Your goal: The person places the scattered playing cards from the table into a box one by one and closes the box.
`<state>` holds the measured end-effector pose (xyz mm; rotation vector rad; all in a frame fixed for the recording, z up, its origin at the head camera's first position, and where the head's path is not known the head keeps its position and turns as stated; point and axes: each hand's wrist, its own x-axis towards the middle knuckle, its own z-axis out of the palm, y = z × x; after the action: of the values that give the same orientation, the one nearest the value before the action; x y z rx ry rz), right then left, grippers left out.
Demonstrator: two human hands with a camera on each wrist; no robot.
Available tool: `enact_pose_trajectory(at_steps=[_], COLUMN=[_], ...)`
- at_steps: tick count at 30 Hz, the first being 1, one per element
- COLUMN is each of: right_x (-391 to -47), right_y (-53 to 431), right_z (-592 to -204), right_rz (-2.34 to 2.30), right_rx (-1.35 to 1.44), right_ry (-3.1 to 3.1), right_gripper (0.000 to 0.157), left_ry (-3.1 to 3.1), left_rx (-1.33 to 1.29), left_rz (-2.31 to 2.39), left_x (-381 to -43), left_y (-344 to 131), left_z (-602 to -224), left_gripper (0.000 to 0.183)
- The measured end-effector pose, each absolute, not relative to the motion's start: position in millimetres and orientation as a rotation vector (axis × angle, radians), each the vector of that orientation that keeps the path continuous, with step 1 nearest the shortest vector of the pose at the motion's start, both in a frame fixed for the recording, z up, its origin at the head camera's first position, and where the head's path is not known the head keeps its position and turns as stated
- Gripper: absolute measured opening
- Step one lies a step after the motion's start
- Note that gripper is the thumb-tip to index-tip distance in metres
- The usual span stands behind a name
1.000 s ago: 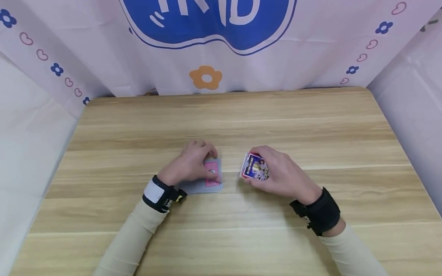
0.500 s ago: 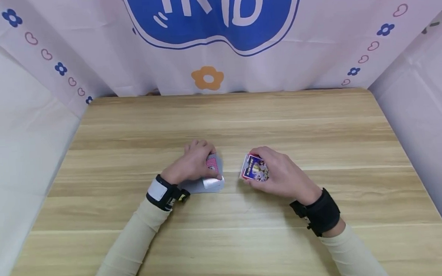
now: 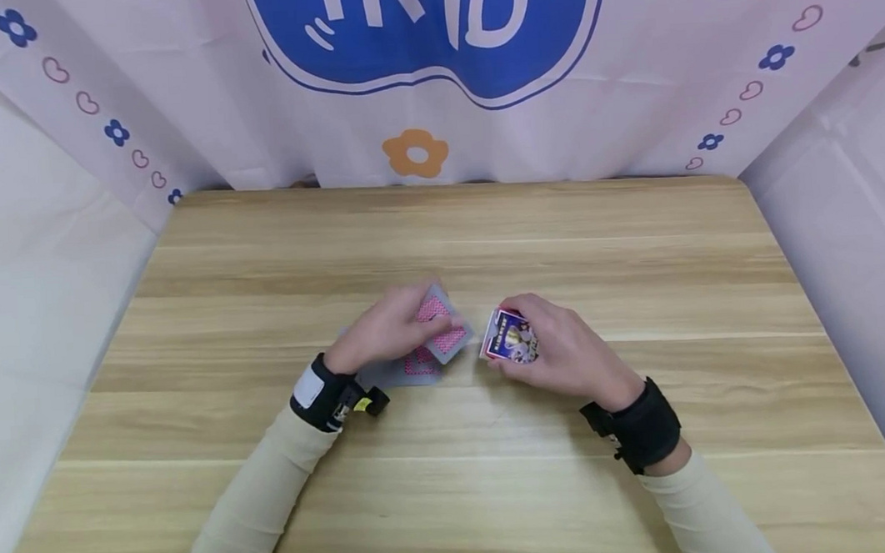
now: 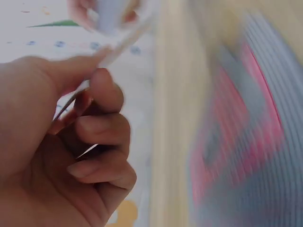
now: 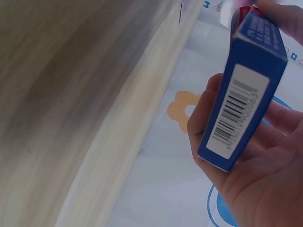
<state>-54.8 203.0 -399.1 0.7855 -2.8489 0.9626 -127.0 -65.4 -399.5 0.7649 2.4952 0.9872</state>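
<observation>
In the head view my left hand pinches a playing card with a pink patterned back, thumb on top and fingers curled beneath. The card is tilted, its far corner close to the opening of a card box. Below that hand, a fanned stack of playing cards lies on the table; the left wrist view shows the stack blurred at right. My right hand grips the small blue card box around its sides. A white barcode label marks the side of the box in the right wrist view.
The wooden table stretches around both hands. A white cloth with a blue sign and an orange flower hangs behind its back edge, with pale cloth on either side. Both wrists wear black straps.
My left hand has lifted a card off the stack and moved it right, towards the card box, turning it askew. The right hand and box have stayed in place.
</observation>
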Motion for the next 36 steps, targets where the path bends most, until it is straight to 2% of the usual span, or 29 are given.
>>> enact_pose_trajectory(at_steps=[9,21,28,36], right_x=[-53,-52,-53,-55], right_y=[203,201,198,207], right_z=[-399,-398,-397,-393], right_rz=[0.981,0.98,0.975,0.937], right_rx=[0.78,0.776,0.778,0.73], right_ry=[-2.856,-2.817,-2.816,-2.8], right_gripper=[0.067,0.066,0.064,0.069], left_ry=[2.368,2.46,2.448,2.46], left_rx=[0.726,0.574,0.554,0.519], left_rz=[1.277,1.506,1.412,1.404], left_x=[-113,-99,-86,-95], left_y=[-48,-28,-13,-24], left_z=[-382,-397,-404,-390], left_gripper=[0.02,0.02,0.022,0.03])
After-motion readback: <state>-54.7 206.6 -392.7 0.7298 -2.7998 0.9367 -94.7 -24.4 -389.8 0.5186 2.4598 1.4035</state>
